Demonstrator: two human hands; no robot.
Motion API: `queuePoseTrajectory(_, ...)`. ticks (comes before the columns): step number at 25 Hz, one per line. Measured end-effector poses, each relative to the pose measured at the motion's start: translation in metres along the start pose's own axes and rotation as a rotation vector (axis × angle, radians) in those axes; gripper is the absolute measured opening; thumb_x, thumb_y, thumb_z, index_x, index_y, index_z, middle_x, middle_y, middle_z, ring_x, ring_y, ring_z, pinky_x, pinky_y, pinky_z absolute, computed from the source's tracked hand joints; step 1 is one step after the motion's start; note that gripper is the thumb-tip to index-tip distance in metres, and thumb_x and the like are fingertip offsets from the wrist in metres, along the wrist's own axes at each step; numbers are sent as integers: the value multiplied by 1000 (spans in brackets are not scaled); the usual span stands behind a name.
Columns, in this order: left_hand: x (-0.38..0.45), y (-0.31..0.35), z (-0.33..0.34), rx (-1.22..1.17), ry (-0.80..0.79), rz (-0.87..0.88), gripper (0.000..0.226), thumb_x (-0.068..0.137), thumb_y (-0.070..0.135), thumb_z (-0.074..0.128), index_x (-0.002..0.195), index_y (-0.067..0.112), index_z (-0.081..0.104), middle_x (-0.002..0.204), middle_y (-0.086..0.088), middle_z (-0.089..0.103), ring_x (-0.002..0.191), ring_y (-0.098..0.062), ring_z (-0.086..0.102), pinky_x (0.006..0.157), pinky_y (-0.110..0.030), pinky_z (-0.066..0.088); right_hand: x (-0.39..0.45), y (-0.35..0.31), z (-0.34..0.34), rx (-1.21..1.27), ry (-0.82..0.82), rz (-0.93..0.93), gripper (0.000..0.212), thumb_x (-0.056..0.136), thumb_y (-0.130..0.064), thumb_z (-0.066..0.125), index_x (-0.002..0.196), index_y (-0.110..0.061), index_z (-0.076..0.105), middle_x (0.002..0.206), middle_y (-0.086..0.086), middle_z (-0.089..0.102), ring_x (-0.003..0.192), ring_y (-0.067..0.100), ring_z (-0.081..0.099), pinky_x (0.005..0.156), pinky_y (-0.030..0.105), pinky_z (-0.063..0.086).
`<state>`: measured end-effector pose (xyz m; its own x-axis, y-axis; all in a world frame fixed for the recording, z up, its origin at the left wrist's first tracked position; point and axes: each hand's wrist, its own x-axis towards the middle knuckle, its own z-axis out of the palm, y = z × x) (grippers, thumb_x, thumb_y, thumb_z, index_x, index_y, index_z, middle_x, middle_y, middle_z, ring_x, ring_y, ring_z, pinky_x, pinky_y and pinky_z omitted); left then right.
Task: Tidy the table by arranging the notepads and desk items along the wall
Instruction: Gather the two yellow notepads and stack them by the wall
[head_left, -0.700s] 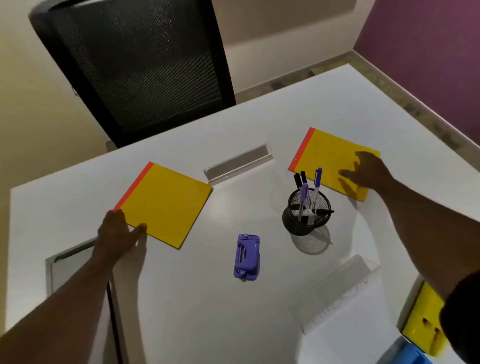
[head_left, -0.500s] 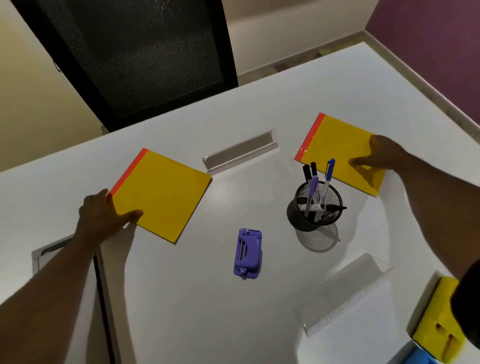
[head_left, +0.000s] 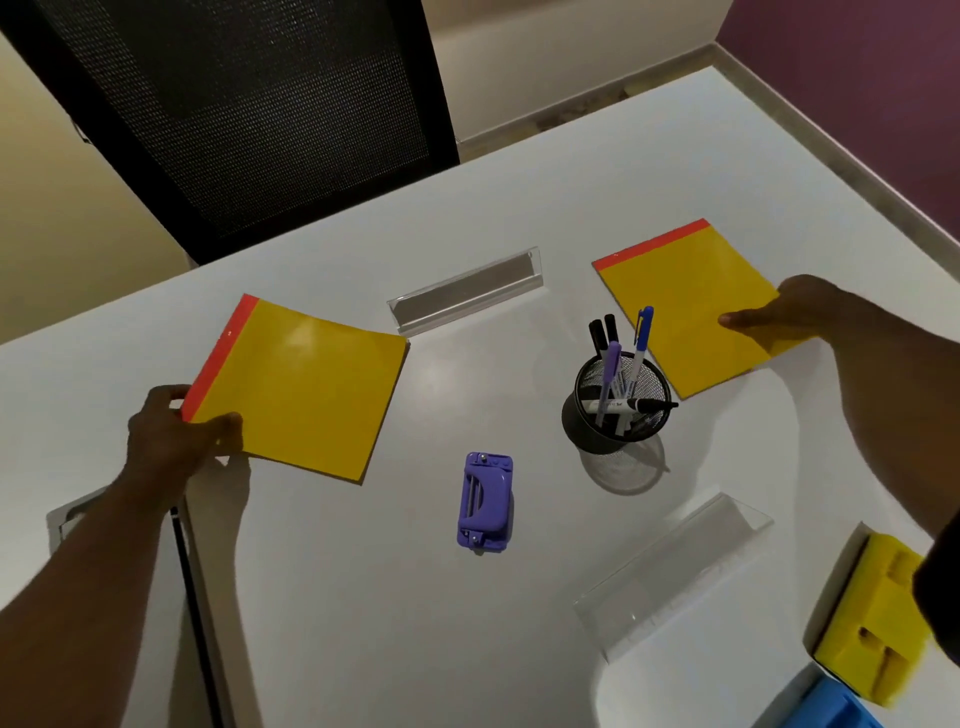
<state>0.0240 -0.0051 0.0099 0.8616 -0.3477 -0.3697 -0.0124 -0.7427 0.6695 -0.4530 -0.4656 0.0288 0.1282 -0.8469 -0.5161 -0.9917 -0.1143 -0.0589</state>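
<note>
Two yellow notepads with red spines lie on the white table (head_left: 363, 623). My left hand (head_left: 174, 434) grips the near corner of the left notepad (head_left: 306, 389), thumb on top, and that side is lifted slightly. My right hand (head_left: 795, 317) holds the right edge of the right notepad (head_left: 685, 306), thumb on its cover. Between them stands a black mesh pen holder (head_left: 615, 415) with several pens. A purple hole punch (head_left: 485, 501) lies in front of it.
A clear acrylic name holder (head_left: 467, 291) sits at the middle back, another clear stand (head_left: 670, 571) at the front right. Yellow (head_left: 872, 629) and blue (head_left: 836, 706) plastic pieces sit at the right corner. A black mesh chair (head_left: 234, 104) stands behind the table. A cable hatch (head_left: 67, 519) is at the left.
Both notepads have turned: the right one's red spine now faces the far side, and the left one has swung and lifted a little in my left hand.
</note>
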Motion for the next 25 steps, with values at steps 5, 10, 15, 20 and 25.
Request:
queuePoseTrajectory(5,-20,0,-15,-712,-46,-233,29,87,1,60,104,24,58,114,-7,60,107,-31,56,85,-44,50,-29,12,-46,376,86,-100,28,90,-26,64,91,1,57,88,32,57,57,28,53,56,28,44)
queuePoseTrajectory(10,-50,18,-35,-972,8,-224,14,92,21,59,104,28,61,119,-3,63,107,-26,59,91,-44,48,2,5,-134,379,467,-236,11,82,-45,62,73,-43,57,72,5,55,57,28,46,67,36,50)
queuePoseTrajectory(15,-94,30,-46,-1071,-23,-144,26,93,27,58,118,20,59,115,-8,66,101,-27,63,83,-44,54,-70,-63,-164,975,525,-420,54,64,-82,57,92,-37,59,89,-14,62,80,7,62,80,36,52)
queuePoseTrajectory(20,-134,27,-51,-1062,-48,-108,44,97,34,48,137,17,47,130,-13,60,113,-33,60,92,-52,51,-300,-181,-57,1348,137,-730,10,89,-38,57,92,-30,54,90,-3,64,74,14,60,66,31,52)
queuePoseTrajectory(25,-159,16,-58,-1049,-87,-143,43,95,35,52,133,15,53,130,-20,60,120,-39,57,100,-57,45,-337,-215,68,1171,-229,-603,12,98,-22,50,94,-28,60,102,11,68,79,20,62,69,33,51)
